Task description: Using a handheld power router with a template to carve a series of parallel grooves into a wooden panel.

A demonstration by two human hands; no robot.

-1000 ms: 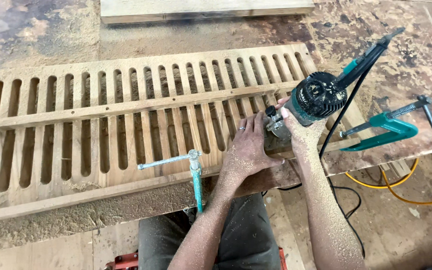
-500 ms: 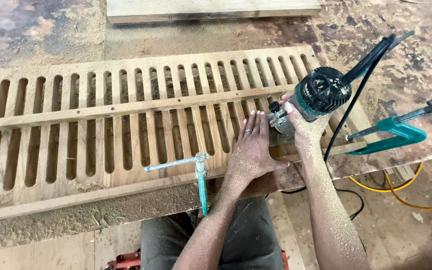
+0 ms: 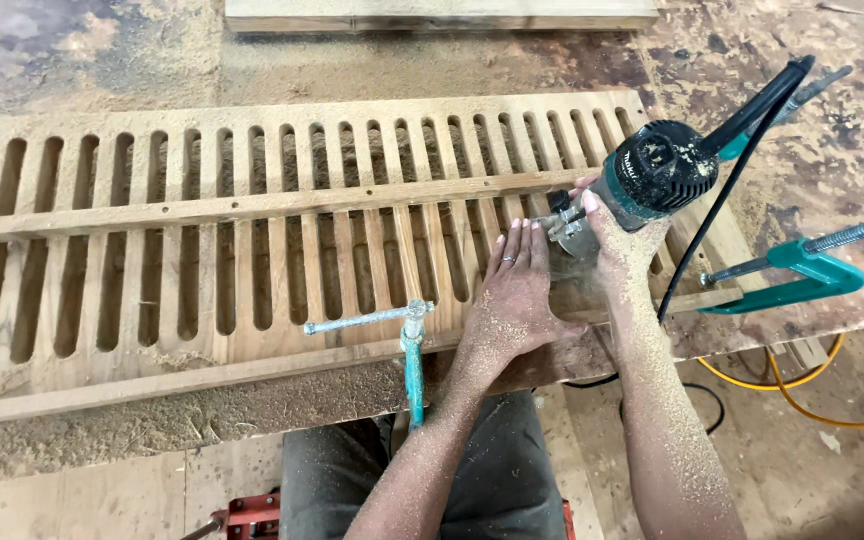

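Note:
A long slotted wooden panel [image 3: 252, 240] lies across a sawdust-covered workbench [image 3: 102, 60]. My right hand [image 3: 617, 245] grips a teal and black hand router [image 3: 642, 175] that stands on the panel near its right end. Flat on the wood just left of the router's base rests my left hand [image 3: 517, 290], fingers together and pointing away from me. A black power cord [image 3: 722, 180] runs from the router's top down past the bench edge. Both forearms are dusted with sawdust.
A teal clamp [image 3: 407, 345] grips the panel's near edge by my left wrist. A second teal clamp [image 3: 802, 270] holds the right end. A wooden board [image 3: 442, 15] lies at the far side. Yellow and black cables [image 3: 802, 395] lie on the floor at right.
The router and my right hand have moved away from me along a slot, toward the panel's middle rail. My left hand has followed and stays flat beside the base.

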